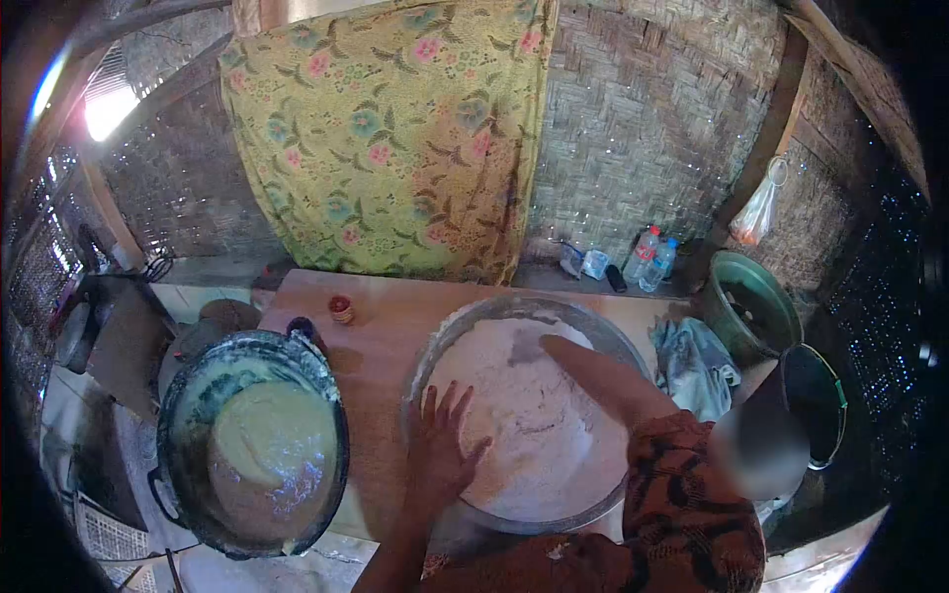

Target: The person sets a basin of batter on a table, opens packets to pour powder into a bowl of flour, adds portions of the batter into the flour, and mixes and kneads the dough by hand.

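Observation:
A wide metal basin filled with pale, powdery flour stands on the table before me. My left hand is open at the basin's left side, fingers spread over the rim and the edge of the flour. My right hand reaches to the far part of the flour. Its fingers are sunk in or hidden there, so their shape does not show. To the left is a large black tub holding a pale yellowish, wet mass with a shiny surface.
On the wooden table sits a small red container. A crumpled cloth, a green tub and a dark bucket are at the right. Bottles stand by the woven wall; a patterned curtain hangs behind.

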Tool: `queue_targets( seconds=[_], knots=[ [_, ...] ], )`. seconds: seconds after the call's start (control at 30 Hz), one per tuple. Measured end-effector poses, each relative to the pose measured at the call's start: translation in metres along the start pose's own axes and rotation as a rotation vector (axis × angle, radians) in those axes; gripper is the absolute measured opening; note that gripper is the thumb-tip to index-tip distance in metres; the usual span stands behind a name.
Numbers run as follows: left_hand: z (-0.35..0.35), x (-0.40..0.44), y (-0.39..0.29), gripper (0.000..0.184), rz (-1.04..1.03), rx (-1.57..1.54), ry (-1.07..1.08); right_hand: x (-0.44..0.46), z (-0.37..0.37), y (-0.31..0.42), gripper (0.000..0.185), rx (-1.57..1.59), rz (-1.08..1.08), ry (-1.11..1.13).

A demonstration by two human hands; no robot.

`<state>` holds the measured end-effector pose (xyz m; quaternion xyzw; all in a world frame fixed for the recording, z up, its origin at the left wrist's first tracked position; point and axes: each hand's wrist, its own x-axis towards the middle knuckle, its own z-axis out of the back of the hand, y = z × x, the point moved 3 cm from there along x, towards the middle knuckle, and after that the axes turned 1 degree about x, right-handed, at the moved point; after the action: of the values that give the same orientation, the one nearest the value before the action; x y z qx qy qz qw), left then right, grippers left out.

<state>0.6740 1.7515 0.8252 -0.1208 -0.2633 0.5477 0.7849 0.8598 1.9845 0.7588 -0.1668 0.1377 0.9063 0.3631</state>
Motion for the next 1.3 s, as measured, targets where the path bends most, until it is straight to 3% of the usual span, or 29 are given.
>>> queue_targets(
  seconds=[0.17,0.23,0.33,0.37,0.43,0.47,0.53,0.57,0.63,0.7,0.73,0.77,0.8,0.87,0.9,0.97,1.0,1.07,1.13,1.2,1.3],
  knots=[
    [0.0,0.006,0.007,0.072,-0.022,0.03,-0.046,0.015,0.005,0.054,0.06,-0.029,0.054,0.005],
    [-0.006,0.028,0.037,0.076,0.156,0.166,-0.126,-0.007,-0.004,0.058,0.059,-0.032,0.076,0.021],
    [-0.027,0.078,0.082,0.082,0.224,0.212,-0.152,-0.058,-0.019,0.054,0.058,-0.032,0.084,0.037],
    [-0.035,0.099,0.086,0.082,0.223,0.2,-0.152,-0.081,-0.024,0.05,0.058,-0.032,0.085,0.043],
    [-0.038,0.144,0.077,0.083,-0.035,0.266,-0.117,-0.113,-0.044,0.041,0.057,-0.039,0.092,0.051],
    [-0.042,0.169,0.077,0.083,-0.035,0.262,-0.132,-0.12,-0.058,0.034,0.057,-0.055,0.097,0.056],
    [-0.065,0.213,0.07,0.079,0.025,0.078,0.113,-0.124,-0.092,0.019,0.056,-0.087,0.137,0.039],
    [-0.076,0.227,0.057,0.079,0.018,0.073,0.1,-0.123,-0.105,0.014,0.056,-0.052,0.162,0.003],
    [-0.101,0.255,0.027,0.067,0.042,0.001,0.166,-0.13,-0.125,0.023,0.054,0.459,0.272,-0.25],
    [-0.153,0.282,-0.002,0.05,-0.389,0.211,0.291,-0.137,-0.094,0.034,0.052,0.974,0.381,-0.506],
    [-0.176,0.283,-0.015,0.048,-0.565,0.22,0.175,-0.143,-0.054,0.064,0.055,0.581,0.139,-0.216],
    [-0.191,0.283,-0.029,0.045,-0.74,0.229,0.056,-0.155,-0.041,0.082,0.056,0.392,0.004,-0.087],
    [-0.195,0.285,-0.045,0.045,-0.744,0.231,0.057,-0.169,-0.027,0.1,0.058,0.184,-0.1,0.063],
    [-0.187,0.272,-0.071,0.034,-0.692,-0.392,0.354,-0.192,-0.023,0.11,0.069,0.242,-0.185,-0.14],
    [-0.149,0.252,-0.083,0.034,-0.621,-0.272,0.434,-0.198,-0.042,0.104,0.069,0.252,-0.184,-0.138],
    [-0.067,0.206,-0.109,0.034,-0.504,0.003,0.598,-0.187,-0.094,0.091,0.077,-0.049,0.024,-0.318],
    [-0.053,0.187,-0.102,0.033,-0.455,-0.135,0.555,-0.173,-0.123,0.083,0.08,-0.144,0.087,-0.377],
    [-0.028,0.156,-0.082,0.04,-0.316,-0.539,0.384,-0.153,-0.114,0.078,0.079,-0.109,0.076,-0.237],
    [-0.04,0.136,-0.039,0.045,-0.454,-0.491,0.075,-0.132,-0.089,0.08,0.078,-0.036,0.029,-0.136],
    [0.019,0.087,-0.038,0.056,-0.443,-0.402,-0.17,-0.102,-0.073,0.078,0.077,-0.005,-0.016,-0.087],
    [0.022,0.022,0.0,0.063,-0.279,-0.329,-0.368,-0.069,-0.055,0.073,0.076,0.024,-0.052,-0.054]
  ],
)
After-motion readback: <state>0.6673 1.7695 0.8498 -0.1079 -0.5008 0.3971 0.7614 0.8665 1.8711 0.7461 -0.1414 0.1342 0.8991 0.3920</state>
